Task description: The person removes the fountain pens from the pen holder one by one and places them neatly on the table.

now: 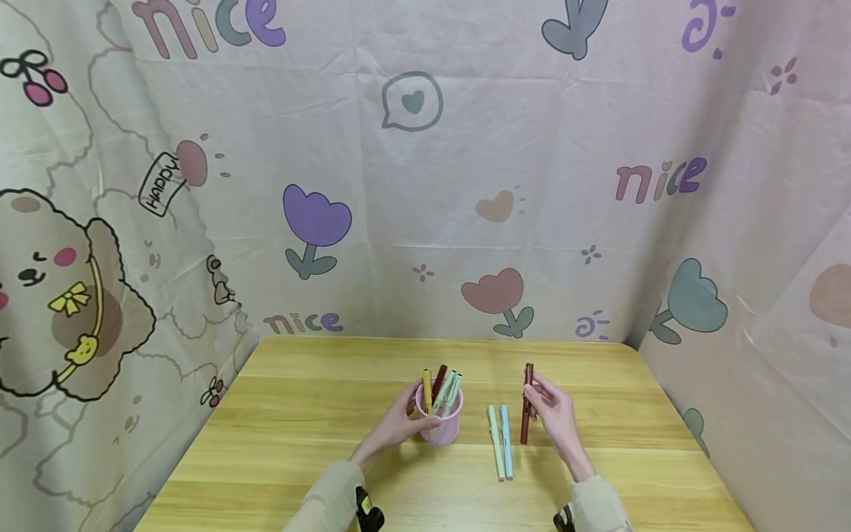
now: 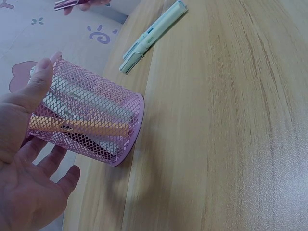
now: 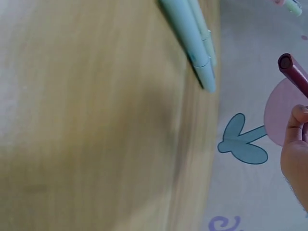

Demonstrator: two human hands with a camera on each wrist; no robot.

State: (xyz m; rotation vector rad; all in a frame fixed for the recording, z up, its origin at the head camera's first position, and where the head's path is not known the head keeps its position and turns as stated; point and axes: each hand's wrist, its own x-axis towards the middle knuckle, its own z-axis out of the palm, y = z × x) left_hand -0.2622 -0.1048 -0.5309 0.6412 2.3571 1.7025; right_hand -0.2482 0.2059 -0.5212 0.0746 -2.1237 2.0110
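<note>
A pink mesh pen holder (image 1: 447, 433) stands on the table, gripped by my left hand (image 1: 397, 424), thumb on its near side and fingers round the far side. Inside it lean a yellow pen (image 1: 427, 386), a dark red pen (image 1: 439, 377) and light green pens (image 1: 445, 393). To the right, my right hand (image 1: 555, 415) pinches another dark red pen (image 1: 524, 427), held roughly upright; its end (image 3: 294, 74) shows in the right wrist view. Between the hands, a light green pen (image 1: 496, 448) and a light blue pen (image 1: 507, 446) lie side by side on the table.
The wooden table (image 1: 299, 403) reaches back to a printed cloth (image 1: 412, 177) hanging behind it. More of this cloth hangs along the left and right sides.
</note>
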